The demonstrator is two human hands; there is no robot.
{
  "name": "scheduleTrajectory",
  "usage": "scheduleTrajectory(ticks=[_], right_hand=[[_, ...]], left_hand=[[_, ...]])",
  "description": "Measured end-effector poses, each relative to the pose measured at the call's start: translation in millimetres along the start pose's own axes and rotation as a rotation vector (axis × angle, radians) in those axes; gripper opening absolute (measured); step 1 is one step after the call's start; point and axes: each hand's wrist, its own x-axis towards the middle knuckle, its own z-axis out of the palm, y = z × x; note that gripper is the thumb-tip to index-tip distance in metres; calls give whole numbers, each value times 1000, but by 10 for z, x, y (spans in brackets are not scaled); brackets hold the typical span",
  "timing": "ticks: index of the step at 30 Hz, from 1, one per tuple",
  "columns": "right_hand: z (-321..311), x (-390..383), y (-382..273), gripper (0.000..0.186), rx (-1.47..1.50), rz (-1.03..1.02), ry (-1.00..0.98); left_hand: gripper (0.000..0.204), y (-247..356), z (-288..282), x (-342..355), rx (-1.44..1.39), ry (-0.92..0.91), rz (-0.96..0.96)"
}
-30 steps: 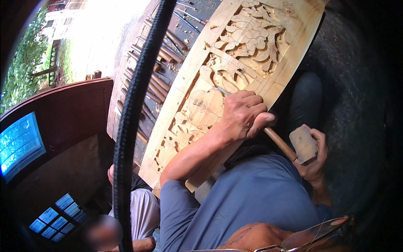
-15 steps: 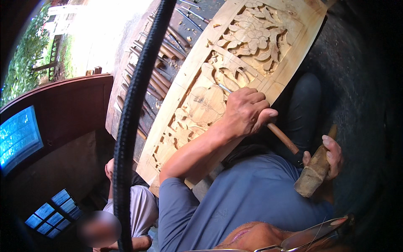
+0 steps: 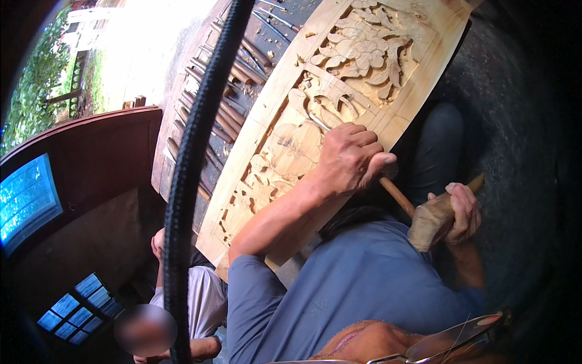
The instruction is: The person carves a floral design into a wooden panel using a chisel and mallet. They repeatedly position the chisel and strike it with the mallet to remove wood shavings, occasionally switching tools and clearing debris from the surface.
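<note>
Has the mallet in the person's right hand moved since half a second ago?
Yes. Judged against the carved board, the mallet has moved up and left in the picture; its head is now by the chisel handle.

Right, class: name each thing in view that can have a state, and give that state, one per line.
Wooden panel, partly carved, with loose chips on it
Chisel, slanted, blade end at the panel
Mallet, head by the chisel's handle end; contact unclear
Left hand, closed around the chisel
Right hand, closed around the mallet
Other carving tools, lying side by side
Glasses, worn
</note>
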Motion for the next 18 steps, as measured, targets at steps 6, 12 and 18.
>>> scheduleTrajectory(ticks=[6, 12, 18], right_hand=[[-54, -133, -50, 68, 179, -68, 313], [-230, 21, -341, 64, 329, 560, -12], [-31, -106, -104, 58, 318, 573, 109]], left_hand=[[43, 10, -15, 3, 74, 17, 20], [51, 71, -28, -19, -33, 74, -27], [61, -52, -268, 128, -364, 413, -171]])
